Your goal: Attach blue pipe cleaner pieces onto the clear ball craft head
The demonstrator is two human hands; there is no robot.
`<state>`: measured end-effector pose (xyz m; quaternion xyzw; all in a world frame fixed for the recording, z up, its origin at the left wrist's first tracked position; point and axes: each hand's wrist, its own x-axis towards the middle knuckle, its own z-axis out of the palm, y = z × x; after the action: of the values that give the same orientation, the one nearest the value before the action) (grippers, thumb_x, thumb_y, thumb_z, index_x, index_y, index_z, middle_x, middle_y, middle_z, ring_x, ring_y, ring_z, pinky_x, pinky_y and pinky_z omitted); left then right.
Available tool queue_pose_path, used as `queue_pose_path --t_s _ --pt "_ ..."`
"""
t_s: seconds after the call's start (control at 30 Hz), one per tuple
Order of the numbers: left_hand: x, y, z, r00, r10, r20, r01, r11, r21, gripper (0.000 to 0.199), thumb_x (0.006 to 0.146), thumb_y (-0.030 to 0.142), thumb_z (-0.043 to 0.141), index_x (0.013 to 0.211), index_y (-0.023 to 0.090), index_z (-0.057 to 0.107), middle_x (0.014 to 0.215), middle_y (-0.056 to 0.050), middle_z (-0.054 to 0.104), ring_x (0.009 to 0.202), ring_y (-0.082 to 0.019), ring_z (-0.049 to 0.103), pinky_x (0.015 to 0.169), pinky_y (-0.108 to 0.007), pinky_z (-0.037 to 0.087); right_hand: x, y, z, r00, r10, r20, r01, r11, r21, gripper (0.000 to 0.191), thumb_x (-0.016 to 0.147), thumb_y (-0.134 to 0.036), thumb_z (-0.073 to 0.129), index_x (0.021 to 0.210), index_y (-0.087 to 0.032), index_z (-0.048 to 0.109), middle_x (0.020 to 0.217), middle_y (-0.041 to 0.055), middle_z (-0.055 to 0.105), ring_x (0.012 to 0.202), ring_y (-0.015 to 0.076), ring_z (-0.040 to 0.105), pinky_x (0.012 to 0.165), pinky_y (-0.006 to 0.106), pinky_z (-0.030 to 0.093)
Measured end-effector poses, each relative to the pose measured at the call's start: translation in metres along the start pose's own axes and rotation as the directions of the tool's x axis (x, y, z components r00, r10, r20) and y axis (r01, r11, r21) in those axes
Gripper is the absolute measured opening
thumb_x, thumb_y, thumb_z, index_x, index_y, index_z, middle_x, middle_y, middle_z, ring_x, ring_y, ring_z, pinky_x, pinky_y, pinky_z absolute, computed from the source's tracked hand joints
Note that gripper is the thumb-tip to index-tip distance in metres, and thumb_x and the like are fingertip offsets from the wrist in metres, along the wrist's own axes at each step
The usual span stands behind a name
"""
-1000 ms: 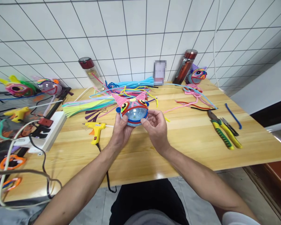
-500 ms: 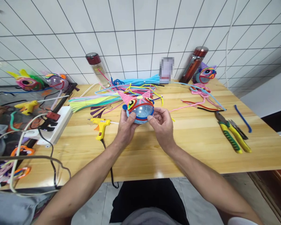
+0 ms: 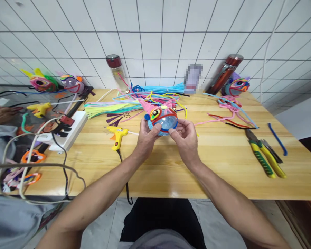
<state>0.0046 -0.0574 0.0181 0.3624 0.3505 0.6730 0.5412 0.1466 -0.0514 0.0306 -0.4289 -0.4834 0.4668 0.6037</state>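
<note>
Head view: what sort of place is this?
Probably a craft workspace: the nearer yellow glue gun, a bundle of light-blue pipe cleaners and pliers lie on a wooden table.

Left hand: bare, thumbnail uncovered
Right hand: bare as well
Forearms: bare, fuller near the elbow, tapering toward the hands
Grey top: soft cloth, rounded front, just a sliver visible from here
Black legwear: plain dark fabric
</note>
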Motion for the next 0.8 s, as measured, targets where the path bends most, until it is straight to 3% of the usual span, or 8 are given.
queue_pose_path --t_s 0.17,0.43,0.8 --pt "-0.0001 0.0008 0.0012 1.0 -0.004 -0.018 0.003 1.0 -0.02 0.069 0.077 0.051 0.094 0.129 0.028 0.055 0.135 -0.006 0.069 0.123 -0.027 0.071 0.099 -0.04 0.063 0.0009 0.0018 -0.001 1.0 -0.029 0.0 0.029 0.999 -0.019 0.049 0.074 -0.045 0.09 0.111 -0.026 0.063 0.086 -0.0035 0.065 0.076 0.0151 0.06 0.072 0.031 0.056" --pt "0.0037 -0.003 -0.0001 1.0 0.013 -0.023 -0.015 0.997 -0.077 0.075 0.072 0.047 0.098 0.129 0.026 0.054 0.14 -0.008 0.067 0.133 -0.028 0.066 0.117 -0.046 0.053 0.0034 0.0053 -0.006 0.999 -0.049 0.018 0.05 0.998 -0.034 0.05 0.075 -0.045 0.092 0.113 -0.026 0.066 0.092 -0.0018 0.067 0.08 0.0163 0.062 0.076 0.032 0.056" --pt "0.0038 -0.0008 0.0003 0.999 0.0 0.039 0.005 0.991 -0.134 0.077 0.072 0.046 0.098 0.132 0.025 0.054 0.141 -0.008 0.068 0.131 -0.028 0.066 0.113 -0.044 0.054 0.0042 0.0068 -0.0062 0.993 -0.117 0.004 0.117 0.992 -0.054 0.054 0.075 -0.047 0.091 0.116 -0.024 0.065 0.097 0.0003 0.068 0.083 0.0168 0.062 0.076 0.033 0.057"
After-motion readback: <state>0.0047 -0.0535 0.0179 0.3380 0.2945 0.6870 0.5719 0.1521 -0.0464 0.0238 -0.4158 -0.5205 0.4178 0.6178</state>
